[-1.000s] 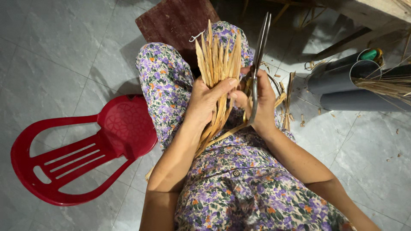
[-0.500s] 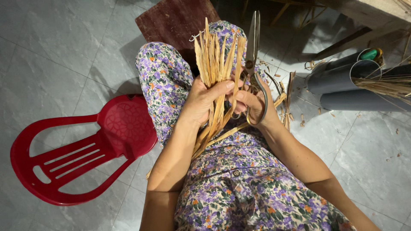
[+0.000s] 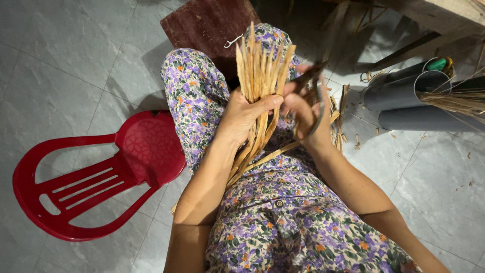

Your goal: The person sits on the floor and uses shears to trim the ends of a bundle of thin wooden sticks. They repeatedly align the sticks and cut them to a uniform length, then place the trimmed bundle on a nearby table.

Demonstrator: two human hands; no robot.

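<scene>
My left hand (image 3: 245,114) grips a bundle of flat, tan bamboo strips (image 3: 260,71) that fans upward above my lap. The strips' lower ends run down past my wrist. My right hand (image 3: 303,114) holds a pair of large metal scissors (image 3: 316,88) just right of the bundle, with the blades blurred and pointing up toward the strip tips. I sit in a floral purple dress (image 3: 202,96) with both knees raised under the hands.
A red plastic chair (image 3: 96,177) lies tipped on the grey tiled floor to my left. A dark wooden board (image 3: 204,23) sits beyond my knees. Grey plastic pipes (image 3: 404,98) holding thin sticks lie at the right, with strip offcuts (image 3: 343,126) scattered beside them.
The scissors have come down from standing tall above the bundle to a lower position close beside the strip tips. My left hand keeps its grip on the bundle.
</scene>
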